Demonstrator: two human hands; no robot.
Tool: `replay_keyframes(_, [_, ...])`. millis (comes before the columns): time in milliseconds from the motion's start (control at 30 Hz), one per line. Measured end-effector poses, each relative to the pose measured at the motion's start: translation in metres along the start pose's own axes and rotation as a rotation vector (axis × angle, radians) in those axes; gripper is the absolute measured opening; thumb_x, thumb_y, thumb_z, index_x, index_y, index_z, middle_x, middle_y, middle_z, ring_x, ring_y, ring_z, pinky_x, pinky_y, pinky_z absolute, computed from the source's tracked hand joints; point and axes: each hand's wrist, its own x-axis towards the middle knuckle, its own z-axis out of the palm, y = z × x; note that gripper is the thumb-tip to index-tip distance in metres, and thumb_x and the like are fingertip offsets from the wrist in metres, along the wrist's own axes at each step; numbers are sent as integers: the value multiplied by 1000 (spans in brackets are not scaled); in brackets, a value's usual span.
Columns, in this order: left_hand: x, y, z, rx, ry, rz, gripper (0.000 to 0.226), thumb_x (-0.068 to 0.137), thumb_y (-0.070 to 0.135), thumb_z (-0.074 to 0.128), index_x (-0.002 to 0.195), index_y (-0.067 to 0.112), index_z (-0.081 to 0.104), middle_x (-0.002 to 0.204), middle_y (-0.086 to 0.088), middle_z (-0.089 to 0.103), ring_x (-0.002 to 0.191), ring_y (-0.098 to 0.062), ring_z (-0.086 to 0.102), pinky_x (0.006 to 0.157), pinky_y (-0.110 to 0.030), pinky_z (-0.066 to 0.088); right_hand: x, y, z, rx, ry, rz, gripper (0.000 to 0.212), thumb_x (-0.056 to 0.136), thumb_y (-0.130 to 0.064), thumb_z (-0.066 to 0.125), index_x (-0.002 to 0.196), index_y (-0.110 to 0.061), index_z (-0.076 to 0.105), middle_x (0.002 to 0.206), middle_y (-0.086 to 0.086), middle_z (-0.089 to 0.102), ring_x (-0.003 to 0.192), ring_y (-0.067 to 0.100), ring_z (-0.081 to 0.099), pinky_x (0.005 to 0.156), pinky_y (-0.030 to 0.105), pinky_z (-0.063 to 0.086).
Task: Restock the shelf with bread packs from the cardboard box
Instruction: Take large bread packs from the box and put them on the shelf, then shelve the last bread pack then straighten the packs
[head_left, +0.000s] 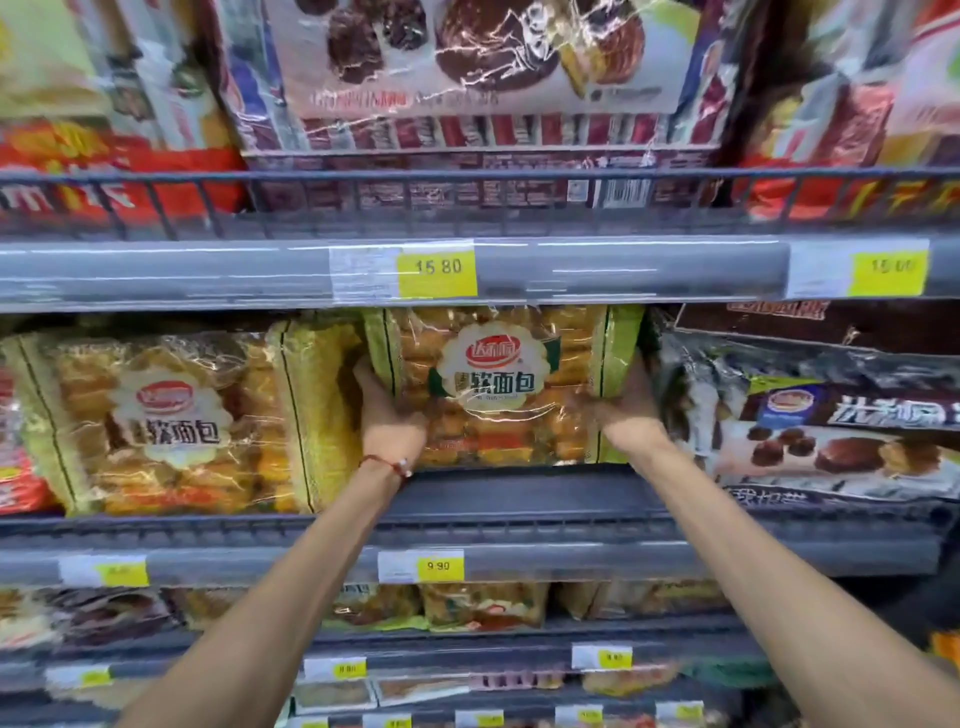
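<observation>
A clear bread pack (498, 384) with green side bands and a round white label stands upright on the grey middle shelf (519, 499). My left hand (387, 415) grips its lower left edge; a red string sits on that wrist. My right hand (626, 410) grips its lower right edge. A second identical bread pack (171, 421) stands to the left on the same shelf, its side close to my left hand. The cardboard box is out of view.
A dark chocolate cake pack (810, 415) lies right of the held pack. The upper shelf rail (467, 270) with yellow price tags hangs just above it. Large snack bags fill the top shelf; smaller bread packs (483, 605) line the lower shelves.
</observation>
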Motion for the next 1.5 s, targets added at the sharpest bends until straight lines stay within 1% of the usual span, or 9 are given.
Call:
replay_keyframes(100, [2,-5,4,-11,-38,-54,95,81,-21,64,153,5,8,147,-19,39,115,-24,55,69,-4,49,-10,-8,0,-40,-3,37,121,69,-28,95,162,-14,19,163,12,37,151,30,34,121,47,33])
replay_keyframes(167, [1,-7,5,26,-36,-89,98,83,-12,68,155,10,6,147,-12,37,120,-22,52,83,-11,50,-15,-10,0,-107,2,90,110,79,-20,87,162,-9,15,164,9,33,152,27,29,116,30,29])
replay_keyframes(333, [-1,-15,1,96,9,-36,107,68,13,82,152,19,15,152,-11,36,140,-28,38,115,-47,36,-32,-6,-2,-142,95,102,79,83,-17,85,149,-9,41,141,11,58,135,31,52,101,27,39])
replay_keyframes(467, [-30,-10,-5,189,27,-36,108,69,15,81,154,8,14,151,-18,30,139,-32,34,120,-36,25,-70,-13,-4,-147,92,125,73,88,-22,81,146,-8,41,135,5,56,121,21,52,104,30,39])
replay_keyframes(567, [-57,-10,-10,214,36,9,97,79,8,78,152,0,16,152,-19,26,142,-32,28,116,-26,18,-104,-13,-1,-162,113,140,78,91,-27,77,153,-10,33,155,6,41,142,25,41,118,41,34])
replay_keyframes(700, [-99,-13,-25,200,-34,23,84,87,12,72,152,6,19,155,-12,27,144,-27,28,121,-40,23,-151,-10,7,-58,70,124,69,95,-22,73,154,-21,38,153,-3,45,139,15,44,116,38,39])
replay_keyframes(1133, [-293,-70,-114,278,33,-162,35,90,4,65,123,12,56,114,-2,63,100,-18,62,87,-25,51,-315,40,33,86,-403,59,26,93,-3,68,115,-16,69,110,-2,71,97,11,67,82,11,50])
replay_keyframes(1200, [-328,-79,-118,243,83,-222,33,89,-1,62,122,5,58,109,-5,63,94,-16,61,76,-10,48,-339,52,31,97,-470,63,26,91,1,69,110,-17,69,104,-3,72,91,8,67,82,11,50])
replay_keyframes(1500, [-539,-105,-174,185,272,-550,32,78,14,63,110,15,59,95,0,66,82,-16,61,71,-16,51,-492,104,23,8,-981,90,33,88,10,67,98,-21,66,93,-1,68,85,11,64,81,20,51])
